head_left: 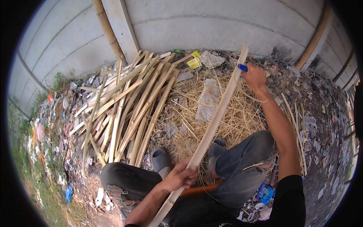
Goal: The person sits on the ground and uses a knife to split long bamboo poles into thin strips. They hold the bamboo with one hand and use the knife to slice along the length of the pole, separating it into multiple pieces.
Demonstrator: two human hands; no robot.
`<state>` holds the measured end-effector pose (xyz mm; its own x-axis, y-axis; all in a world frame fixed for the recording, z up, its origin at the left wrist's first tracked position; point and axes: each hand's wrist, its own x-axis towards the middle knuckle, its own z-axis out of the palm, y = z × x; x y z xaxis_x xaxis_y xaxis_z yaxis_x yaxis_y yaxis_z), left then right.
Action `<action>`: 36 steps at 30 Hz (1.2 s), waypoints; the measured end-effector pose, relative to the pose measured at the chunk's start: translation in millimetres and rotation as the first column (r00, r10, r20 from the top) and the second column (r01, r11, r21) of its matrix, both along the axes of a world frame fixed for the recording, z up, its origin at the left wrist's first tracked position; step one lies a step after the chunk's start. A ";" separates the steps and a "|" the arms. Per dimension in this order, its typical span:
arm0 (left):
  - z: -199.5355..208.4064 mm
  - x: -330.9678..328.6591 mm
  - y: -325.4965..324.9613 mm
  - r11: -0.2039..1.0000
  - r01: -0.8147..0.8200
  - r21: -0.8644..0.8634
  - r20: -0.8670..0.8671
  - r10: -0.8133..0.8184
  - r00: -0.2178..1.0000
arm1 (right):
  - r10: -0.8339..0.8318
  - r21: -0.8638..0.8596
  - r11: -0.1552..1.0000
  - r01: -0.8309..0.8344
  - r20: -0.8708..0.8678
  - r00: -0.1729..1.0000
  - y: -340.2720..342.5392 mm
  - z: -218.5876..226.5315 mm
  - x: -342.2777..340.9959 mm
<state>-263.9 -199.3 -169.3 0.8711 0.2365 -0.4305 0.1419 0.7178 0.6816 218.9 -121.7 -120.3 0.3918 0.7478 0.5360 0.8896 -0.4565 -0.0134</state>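
A long, pale split bamboo strip (pixel 216 126) slants from beside my left forearm, across my lap, up to the far right. Partway along it my left hand (pixel 180 176) is closed around the strip, thumb on top. Close to the strip's far end, my right hand (pixel 255 77) is closed in a fist on a small blue tool (pixel 242 68), which lies against the strip's edge. Whether the tool has a blade cannot be made out. Below my right wrist hangs a thin curled bamboo shaving (pixel 256 100).
A large heap of split bamboo strips (pixel 128 106) lies ahead to the left. Straw-like shavings (pixel 242 113) cover the ground before my grey clogs (pixel 161 159). A concrete wall (pixel 219 30) stands behind, with litter on both sides. Several thin strips (pixel 297 126) lie to the right.
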 end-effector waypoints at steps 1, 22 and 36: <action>-1.1 -0.7 -0.7 1.000 0.004 -0.016 0.005 -0.004 1.000 | 0.005 0.017 1.000 -0.005 0.019 1.000 -1.2 -2.7 4.3; -2.0 0.0 -5.1 0.972 -0.011 0.234 -0.032 0.019 0.999 | 0.483 0.156 0.874 -0.461 -0.161 0.861 -17.9 20.1 -18.8; -14.5 0.9 -10.7 0.923 0.057 0.381 -0.032 -0.048 0.998 | 0.579 0.598 0.788 0.144 -0.800 0.155 -7.4 -8.7 29.4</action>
